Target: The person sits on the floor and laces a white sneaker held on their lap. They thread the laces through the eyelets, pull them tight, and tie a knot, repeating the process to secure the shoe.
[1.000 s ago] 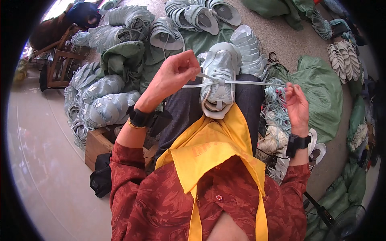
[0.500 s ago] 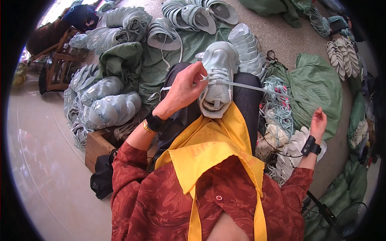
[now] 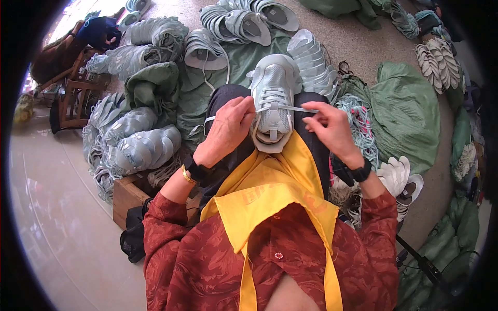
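A pale grey-blue shoe upper lies across my lap, its toe pointing away from me and its lace threaded through the upper eyelets. My left hand is at the upper's left side, thumb and fingers pinched on the lace where it comes out there. On the other side, my right hand pinches the flat pale lace, drawn out to the right of the upper. A loose lace end trails to the left behind my left hand. Beneath the upper is a yellow apron.
Stacked pale blue shoe uppers lie at the left by a wooden box; more stand at the back. On the right are bundled laces, a green sack and white uppers. A wooden chair stands far left.
My right hand has come in from far right to beside the upper and is now on the lace close to it. The left hand has shifted slightly down and left.
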Demonstrator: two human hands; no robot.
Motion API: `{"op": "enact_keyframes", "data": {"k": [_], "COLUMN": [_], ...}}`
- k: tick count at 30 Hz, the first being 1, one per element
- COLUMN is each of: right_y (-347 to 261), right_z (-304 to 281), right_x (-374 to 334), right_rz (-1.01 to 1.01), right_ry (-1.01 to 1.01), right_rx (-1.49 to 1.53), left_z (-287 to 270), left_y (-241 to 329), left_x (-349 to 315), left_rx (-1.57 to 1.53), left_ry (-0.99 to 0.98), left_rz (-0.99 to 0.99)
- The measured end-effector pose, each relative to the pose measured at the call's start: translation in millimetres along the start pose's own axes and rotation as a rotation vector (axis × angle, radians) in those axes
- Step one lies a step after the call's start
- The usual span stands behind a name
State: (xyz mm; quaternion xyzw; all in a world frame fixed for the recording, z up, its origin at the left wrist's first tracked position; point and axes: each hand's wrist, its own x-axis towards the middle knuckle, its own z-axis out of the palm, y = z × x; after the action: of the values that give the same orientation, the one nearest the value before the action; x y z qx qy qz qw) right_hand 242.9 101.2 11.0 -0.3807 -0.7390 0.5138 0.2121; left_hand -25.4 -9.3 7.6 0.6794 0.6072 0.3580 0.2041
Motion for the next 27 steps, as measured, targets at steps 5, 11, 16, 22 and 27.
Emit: {"op": "enact_keyframes", "data": {"k": [5, 11, 16, 22, 27], "right_y": [-12, -7, 1, 7, -2], "right_z": [16, 4, 0, -8, -7], "right_x": [16, 20, 25, 34, 27], "right_rz": [-0.21, -0.337, -0.082, 0.153, 0.122], "right_ry": [-0.075, -0.003, -0.055, -0.169, -0.143], "right_rx": [-0.229, -0.308, -0.11, 0.141, 0.085], "left_z": [-5, -8, -7, -8, -7], "left_y": [1, -1, 1, 4, 3], "left_x": [-4, -3, -1, 2, -1], "left_rx": [-0.011, 0.015, -0.048, -0.015, 0.011], "left_ry": [-0.027, -0.006, -0.032, -0.076, -0.032], "left_rz": [-0.054, -0.027, -0.125, -0.139, -0.12]}}
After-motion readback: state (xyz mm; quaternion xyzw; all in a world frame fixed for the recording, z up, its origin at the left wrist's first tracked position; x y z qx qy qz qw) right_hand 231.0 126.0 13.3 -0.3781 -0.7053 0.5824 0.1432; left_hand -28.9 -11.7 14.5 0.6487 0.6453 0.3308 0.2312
